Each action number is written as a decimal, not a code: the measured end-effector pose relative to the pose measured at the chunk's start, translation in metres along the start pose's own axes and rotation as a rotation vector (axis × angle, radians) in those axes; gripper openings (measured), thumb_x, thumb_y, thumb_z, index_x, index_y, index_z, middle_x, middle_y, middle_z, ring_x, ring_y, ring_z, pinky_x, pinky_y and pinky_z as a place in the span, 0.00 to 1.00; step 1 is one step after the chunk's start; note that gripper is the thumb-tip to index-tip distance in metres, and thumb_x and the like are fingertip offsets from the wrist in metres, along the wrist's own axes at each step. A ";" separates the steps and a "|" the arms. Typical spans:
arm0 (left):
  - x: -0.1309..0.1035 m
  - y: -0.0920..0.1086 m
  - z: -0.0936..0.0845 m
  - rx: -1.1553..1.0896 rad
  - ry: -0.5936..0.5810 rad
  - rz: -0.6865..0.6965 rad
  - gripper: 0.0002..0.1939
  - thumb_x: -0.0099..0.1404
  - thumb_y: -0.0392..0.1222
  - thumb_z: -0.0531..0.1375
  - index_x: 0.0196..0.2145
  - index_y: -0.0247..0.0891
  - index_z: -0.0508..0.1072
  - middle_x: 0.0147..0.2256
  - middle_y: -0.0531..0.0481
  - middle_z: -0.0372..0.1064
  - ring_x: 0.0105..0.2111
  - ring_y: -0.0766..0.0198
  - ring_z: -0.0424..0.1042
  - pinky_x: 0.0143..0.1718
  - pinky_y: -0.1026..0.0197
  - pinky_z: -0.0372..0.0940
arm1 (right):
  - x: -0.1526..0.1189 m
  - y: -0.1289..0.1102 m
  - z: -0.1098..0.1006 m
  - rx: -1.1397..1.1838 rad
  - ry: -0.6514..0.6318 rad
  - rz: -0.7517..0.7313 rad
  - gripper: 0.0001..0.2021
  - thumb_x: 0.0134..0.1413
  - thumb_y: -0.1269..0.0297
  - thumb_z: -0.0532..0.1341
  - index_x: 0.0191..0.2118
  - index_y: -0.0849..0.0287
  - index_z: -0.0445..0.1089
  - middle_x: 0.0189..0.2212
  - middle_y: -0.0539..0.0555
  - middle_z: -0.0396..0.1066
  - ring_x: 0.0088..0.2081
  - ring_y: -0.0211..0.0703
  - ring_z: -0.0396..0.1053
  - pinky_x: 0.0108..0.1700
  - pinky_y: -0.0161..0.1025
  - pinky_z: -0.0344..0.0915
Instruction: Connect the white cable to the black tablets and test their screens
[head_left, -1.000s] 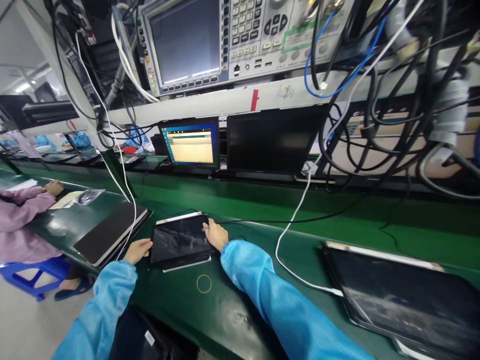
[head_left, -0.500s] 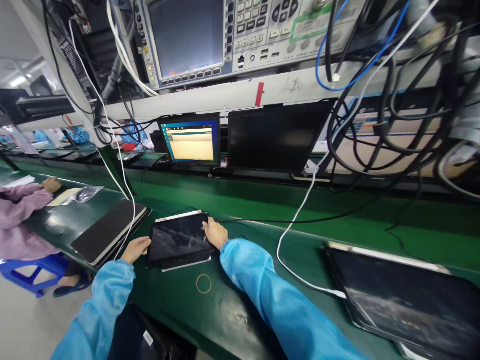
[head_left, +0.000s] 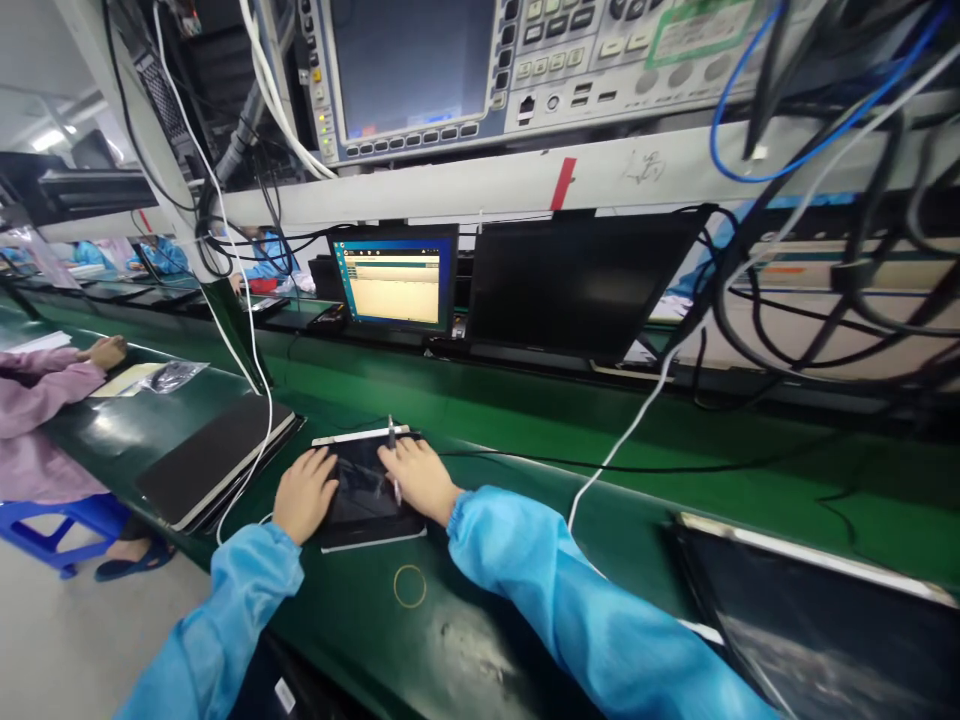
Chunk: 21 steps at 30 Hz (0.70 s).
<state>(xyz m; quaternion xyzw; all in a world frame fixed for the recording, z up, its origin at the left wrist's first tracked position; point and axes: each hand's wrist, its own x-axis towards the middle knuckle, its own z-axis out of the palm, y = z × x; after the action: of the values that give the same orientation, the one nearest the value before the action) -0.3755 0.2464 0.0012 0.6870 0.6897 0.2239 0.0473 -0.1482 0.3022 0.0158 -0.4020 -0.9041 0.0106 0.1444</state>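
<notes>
**Both hands flat on a dark tablet at the green bench**

While the green bench [head_left: 525, 610] carries several devices, the person's hands rest on one: a dark tablet [head_left: 358, 487] lying flat near the front edge, on a light backing whose rim shows at its far and near sides. The left hand [head_left: 304, 493] lies palm-down on the left part of the glass, fingers loosely spread. The right hand [head_left: 418, 478] covers the right part, fingers narrowed round a thin stylus-like tool [head_left: 391, 436]. The tablet looks stiff, thin, smooth and easily scratched; its edges seem the safest hold. A yellow ring [head_left: 409, 586] lies just nearer. A closed laptop [head_left: 214, 456] sits to the left.
</notes>
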 end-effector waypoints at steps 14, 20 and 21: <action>0.005 0.064 0.032 0.463 -0.003 0.153 0.17 0.67 0.38 0.53 0.50 0.28 0.72 0.52 0.34 0.69 0.52 0.48 0.68 0.61 0.37 0.50 | 0.007 0.004 0.027 0.015 -0.044 -0.204 0.14 0.60 0.66 0.58 0.50 0.66 0.65 0.56 0.69 0.62 0.59 0.60 0.59 0.54 0.51 0.63; 0.004 0.066 0.053 0.585 -0.004 0.192 0.20 0.64 0.29 0.50 0.51 0.24 0.72 0.52 0.29 0.67 0.51 0.46 0.69 0.54 0.45 0.63 | 0.010 0.004 0.027 -0.115 -0.050 -0.275 0.15 0.63 0.66 0.54 0.52 0.68 0.65 0.55 0.74 0.62 0.58 0.63 0.60 0.51 0.51 0.65; 0.003 0.065 0.057 0.590 -0.001 0.192 0.21 0.63 0.27 0.49 0.51 0.23 0.71 0.53 0.28 0.66 0.52 0.46 0.68 0.54 0.46 0.64 | 0.009 0.005 0.029 -0.129 -0.044 -0.282 0.15 0.63 0.67 0.54 0.53 0.68 0.64 0.55 0.75 0.61 0.58 0.64 0.60 0.51 0.51 0.66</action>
<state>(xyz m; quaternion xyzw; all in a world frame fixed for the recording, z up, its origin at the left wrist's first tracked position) -0.2943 0.2601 -0.0247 0.7334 0.6567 0.0172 -0.1750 -0.1583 0.3145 -0.0104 -0.2792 -0.9533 -0.0592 0.0985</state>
